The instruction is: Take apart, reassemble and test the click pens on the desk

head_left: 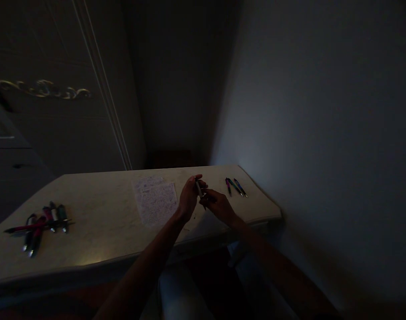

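Observation:
Both of my hands meet above the front middle of the table, around one slim pen (199, 188) with a pale barrel. My left hand (189, 195) has its fingers curled about the pen's upper part. At the pen's lower end, the fingers of my right hand (218, 205) close in a pinch. Dim light hides the exact contact of the fingertips. Just left of my left hand lie two overlapping sheets of paper (158, 202) covered with dense marks. Beyond my right hand rest a few pens (236, 187) side by side.
A loose pile of pens (46, 224) in dark, pink and green colours lies at the left of the pale table (99, 213). A wall (306, 133) rises along the right side. A panelled door (56, 133) with an ornate moulding stands behind left.

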### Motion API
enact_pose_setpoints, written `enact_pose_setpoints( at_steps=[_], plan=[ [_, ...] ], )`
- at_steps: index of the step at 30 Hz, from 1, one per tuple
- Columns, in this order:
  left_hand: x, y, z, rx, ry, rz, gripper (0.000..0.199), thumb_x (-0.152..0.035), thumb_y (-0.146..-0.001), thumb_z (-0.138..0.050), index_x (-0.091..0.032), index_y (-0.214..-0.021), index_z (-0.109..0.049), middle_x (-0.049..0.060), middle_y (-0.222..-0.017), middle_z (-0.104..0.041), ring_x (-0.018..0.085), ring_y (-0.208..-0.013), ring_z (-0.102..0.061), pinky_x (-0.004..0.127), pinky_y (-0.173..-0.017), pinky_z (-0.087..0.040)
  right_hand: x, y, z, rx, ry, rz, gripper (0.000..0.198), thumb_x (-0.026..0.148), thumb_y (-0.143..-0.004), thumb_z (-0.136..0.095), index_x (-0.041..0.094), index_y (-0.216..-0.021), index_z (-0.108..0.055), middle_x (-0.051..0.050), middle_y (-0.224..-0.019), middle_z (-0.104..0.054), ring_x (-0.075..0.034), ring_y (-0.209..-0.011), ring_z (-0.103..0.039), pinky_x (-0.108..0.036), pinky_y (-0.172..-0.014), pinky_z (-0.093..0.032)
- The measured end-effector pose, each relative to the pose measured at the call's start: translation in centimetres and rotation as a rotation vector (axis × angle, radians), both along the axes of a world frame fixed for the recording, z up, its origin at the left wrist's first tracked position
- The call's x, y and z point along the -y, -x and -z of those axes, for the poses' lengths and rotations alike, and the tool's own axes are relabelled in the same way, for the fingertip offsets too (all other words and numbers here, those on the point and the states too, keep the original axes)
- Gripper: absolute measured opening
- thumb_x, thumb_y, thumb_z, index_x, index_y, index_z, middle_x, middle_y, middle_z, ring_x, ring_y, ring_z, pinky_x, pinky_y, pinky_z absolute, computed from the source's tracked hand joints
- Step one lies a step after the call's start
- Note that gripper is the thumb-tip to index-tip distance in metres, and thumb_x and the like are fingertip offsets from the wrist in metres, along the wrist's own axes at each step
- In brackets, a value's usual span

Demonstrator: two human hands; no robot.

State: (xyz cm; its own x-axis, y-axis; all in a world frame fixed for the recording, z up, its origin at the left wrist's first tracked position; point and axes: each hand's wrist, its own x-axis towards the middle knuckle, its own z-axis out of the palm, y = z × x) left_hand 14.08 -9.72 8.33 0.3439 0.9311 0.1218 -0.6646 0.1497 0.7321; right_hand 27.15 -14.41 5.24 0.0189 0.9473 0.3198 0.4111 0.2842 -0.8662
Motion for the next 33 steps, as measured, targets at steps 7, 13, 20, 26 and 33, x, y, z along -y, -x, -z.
enact_pose_setpoints(
  at_steps=[7, 13, 20, 26, 33],
  plan=[
    [3.2, -1.9, 2.0, -0.189, 0.036, 0.039, 0.019, -0.032, -0.076, -0.058, -0.015, -0.068, -0.056, 0.001, -0.058, -0.056, 0.014, -0.052, -0.054, 0.027, -0.054, -0.042, 4.2, -3.4, 0.6, 0.234, -0.023, -0.091, 0.027, 0.043, -0.077, -0.070, 0.017, -0.070, -0.068, 0.000, -0.064, -0.060, -0.013, -0.059, -0.050, -0.026, -0.060, -0.038],
    [7.9, -3.2, 0.2, -0.048, 0.088, 0.129, 0.041, -0.029, -0.071, -0.065, -0.020, -0.110, -0.055, -0.002, -0.068, -0.061, 0.015, -0.062, -0.059, 0.026, -0.058, -0.043, 8.2, -3.0, 1.0, 0.133, -0.042, -0.025, 0.028, 0.045, -0.078, -0.068, 0.018, -0.069, -0.069, -0.001, -0.066, -0.063, -0.014, -0.061, -0.052, -0.026, -0.059, -0.040],
    [7.6, -1.2, 1.4, -0.095, 0.063, 0.267, 0.053, -0.060, -0.072, -0.069, -0.013, -0.096, -0.065, 0.011, -0.085, -0.068, 0.023, -0.082, -0.065, 0.034, -0.072, -0.048, 9.0, -4.3, -0.7, -0.122, 0.090, 0.057, 0.031, 0.047, -0.072, -0.073, 0.018, -0.085, -0.073, -0.004, -0.075, -0.068, -0.018, -0.068, -0.060, -0.031, -0.065, -0.049],
    [5.4, 3.4, 2.3, -0.213, 0.126, 0.092, 0.054, -0.062, -0.070, -0.070, -0.012, -0.090, -0.067, 0.011, -0.080, -0.068, 0.023, -0.079, -0.065, 0.032, -0.067, -0.048, 6.8, -3.5, -0.9, -0.340, 0.023, 0.118, 0.031, 0.047, -0.069, -0.076, 0.019, -0.081, -0.066, -0.003, -0.074, -0.064, -0.017, -0.068, -0.059, -0.031, -0.067, -0.051],
    [5.9, 5.6, 0.9, -0.210, 0.131, 0.096, 0.052, -0.060, -0.075, -0.064, -0.012, -0.095, -0.066, 0.015, -0.087, -0.072, 0.026, -0.078, -0.068, 0.036, -0.071, -0.050, 5.7, 2.9, -1.5, 0.084, 0.081, -0.199, 0.019, 0.030, -0.076, -0.066, 0.018, -0.088, -0.074, -0.002, -0.076, -0.068, -0.015, -0.065, -0.057, -0.026, -0.062, -0.044]
  ],
)
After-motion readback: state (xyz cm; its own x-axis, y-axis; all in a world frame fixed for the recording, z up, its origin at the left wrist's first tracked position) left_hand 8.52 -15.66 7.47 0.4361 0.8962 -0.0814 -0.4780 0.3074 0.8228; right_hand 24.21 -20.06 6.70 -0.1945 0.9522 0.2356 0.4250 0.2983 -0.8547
